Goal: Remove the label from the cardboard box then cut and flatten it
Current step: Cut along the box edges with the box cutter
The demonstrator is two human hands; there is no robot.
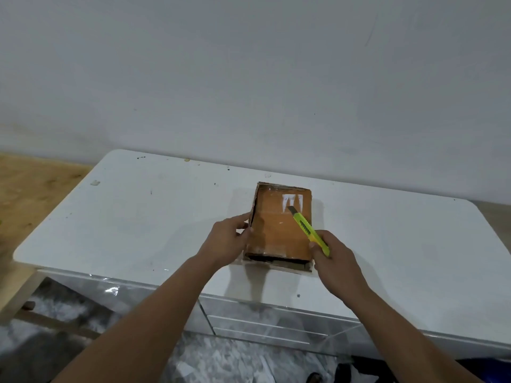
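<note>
While left hand [227, 239] clamps fingers on cardboard box [279, 230] left edge, right hand [333, 254] fist-grips yellow cutter [309, 230], blade over top. Likely light, stiff, tape-slick; brace edges clear of blade.

No readable text anywhere. Box [279, 225] top has a pale glossy patch at its far right with faint dark marks, too blurred to read. Knife [309, 230] body shows no brand or numbers that can be made out. Bench [138, 217] carries only specks and smudges, no print or signs.
</note>
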